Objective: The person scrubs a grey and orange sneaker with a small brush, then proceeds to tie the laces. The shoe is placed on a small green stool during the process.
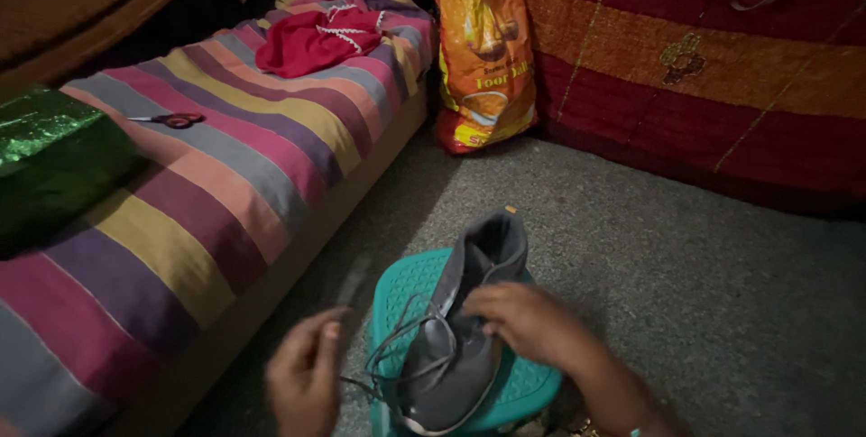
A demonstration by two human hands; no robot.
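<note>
Both hands sat lowest in frame, nearest the camera. Left hand (305, 381) was pinched shut on a grey shoelace (354, 285), thumb and fingers together around the lace end, which rose blurred above the fingertips. Right hand (526, 320) lay on top of the grey shoe (462, 329), fingers curled down at the lacing area; whether it gripped anything or only pressed could not be told. The hands were apart, one on each side of the shoe.

Shoe was a grey ankle-high type with a pale sole edge, lying on its side across a teal plastic stool (404, 285) with a perforated top. Loose lace loops hung over the shoe's near side and over the stool edge. Stool stood on grey carpet (686, 293).

Left of the stool ran a low mattress (225, 184) covered in a cloth striped pink, purple, yellow and grey. On it, a shiny green wrapped box (54, 153) sat at the near left. Red-handled scissors (171, 119) lay further along the stripes, well apart from the box. At the far end lay a crumpled red garment (316, 40) with white trim.

Beyond the carpet, an orange printed plastic sack (483, 49) leaned upright in the corner. Beside it, a dark red fabric (704, 58) with a wide gold band covered the back right.
</note>
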